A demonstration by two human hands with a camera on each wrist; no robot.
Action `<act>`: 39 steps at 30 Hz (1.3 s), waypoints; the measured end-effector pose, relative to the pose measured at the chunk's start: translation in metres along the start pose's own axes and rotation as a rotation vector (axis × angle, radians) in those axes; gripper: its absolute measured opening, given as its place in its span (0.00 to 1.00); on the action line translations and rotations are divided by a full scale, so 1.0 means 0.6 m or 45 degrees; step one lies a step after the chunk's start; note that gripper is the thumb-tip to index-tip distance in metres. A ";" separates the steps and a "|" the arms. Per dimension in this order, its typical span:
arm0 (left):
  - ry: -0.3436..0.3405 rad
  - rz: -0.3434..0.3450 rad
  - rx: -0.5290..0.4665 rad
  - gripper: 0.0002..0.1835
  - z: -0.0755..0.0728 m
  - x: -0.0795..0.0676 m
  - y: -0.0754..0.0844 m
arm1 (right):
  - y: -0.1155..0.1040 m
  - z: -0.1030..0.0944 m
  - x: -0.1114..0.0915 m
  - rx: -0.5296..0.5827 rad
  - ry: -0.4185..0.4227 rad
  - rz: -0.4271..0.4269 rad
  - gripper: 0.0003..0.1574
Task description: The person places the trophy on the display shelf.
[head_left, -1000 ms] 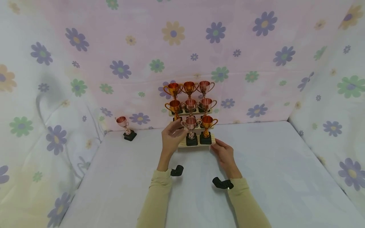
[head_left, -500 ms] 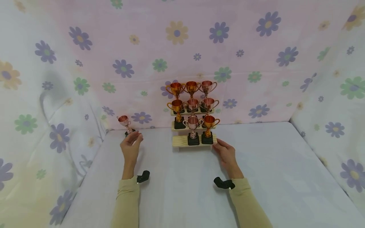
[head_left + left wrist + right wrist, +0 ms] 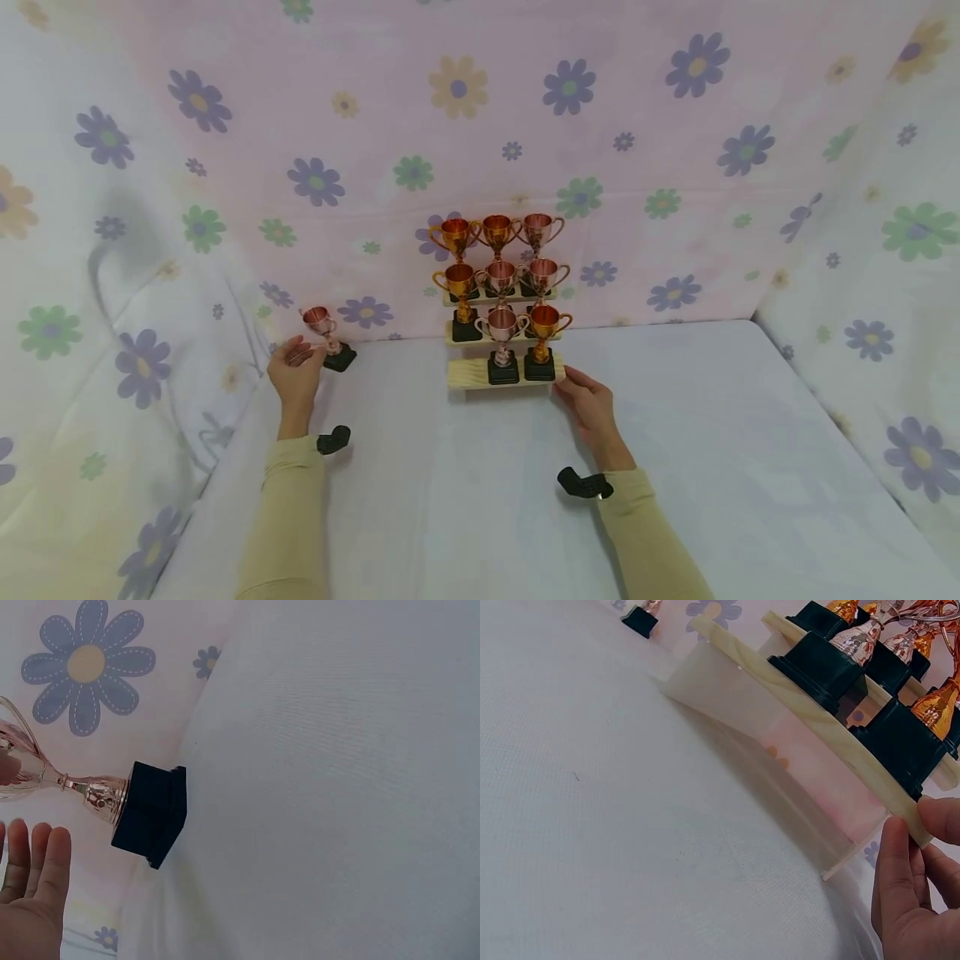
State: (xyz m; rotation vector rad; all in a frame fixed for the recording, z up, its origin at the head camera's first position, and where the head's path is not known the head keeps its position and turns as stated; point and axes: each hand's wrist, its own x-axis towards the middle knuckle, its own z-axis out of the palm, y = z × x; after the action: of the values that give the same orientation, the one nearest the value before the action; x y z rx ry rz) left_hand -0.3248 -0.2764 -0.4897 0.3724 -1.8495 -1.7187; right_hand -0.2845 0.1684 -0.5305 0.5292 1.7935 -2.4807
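At the far left of the table a rose-gold trophy cup (image 3: 319, 320) stands on its black square base. My left hand (image 3: 295, 375) is right beside it; in the left wrist view the thumb overlaps the cup (image 3: 19, 776) while the extended fingers (image 3: 54, 862) lie apart from its stem. Between thumb and fingers, my right hand (image 3: 591, 410) pinches the right end of the lowest shelf of a tiered wooden stand (image 3: 467, 372). That shelf bears a rose-gold trophy (image 3: 502, 337) and a gold trophy (image 3: 542, 342), with bare wood at its left end.
Gold and rose-gold trophies fill the stand's middle and top shelves, their handles close together or overlapping. Clear panels (image 3: 810, 765) support the lowest shelf. Behind the white table (image 3: 712, 433) hangs a flowered cloth (image 3: 480, 150), with more cloth at both sides.
My left hand has left the stand's lowest shelf and moved left to the lone trophy, uncovering the shelf's left end. My right hand stays on the shelf end.
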 end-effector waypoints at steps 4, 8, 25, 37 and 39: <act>-0.080 -0.149 0.079 0.41 0.004 0.021 -0.009 | 0.000 -0.001 0.001 -0.003 -0.003 -0.005 0.30; -0.155 -0.176 0.031 0.45 0.015 0.033 -0.002 | 0.000 -0.004 0.000 0.000 -0.013 -0.005 0.30; -0.013 -0.157 -0.158 0.41 0.032 0.023 -0.008 | 0.000 -0.002 -0.007 -0.015 -0.030 0.015 0.31; -0.091 0.031 -0.201 0.28 0.044 -0.005 0.017 | 0.002 -0.001 0.001 0.016 -0.023 0.021 0.31; -0.125 0.071 -0.186 0.27 0.049 -0.017 0.026 | 0.001 -0.002 0.002 0.020 -0.023 0.022 0.30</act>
State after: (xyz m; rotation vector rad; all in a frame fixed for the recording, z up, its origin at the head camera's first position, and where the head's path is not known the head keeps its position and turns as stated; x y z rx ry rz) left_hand -0.3313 -0.2445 -0.4771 0.1795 -1.7710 -1.8490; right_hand -0.2850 0.1695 -0.5319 0.5193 1.7564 -2.4823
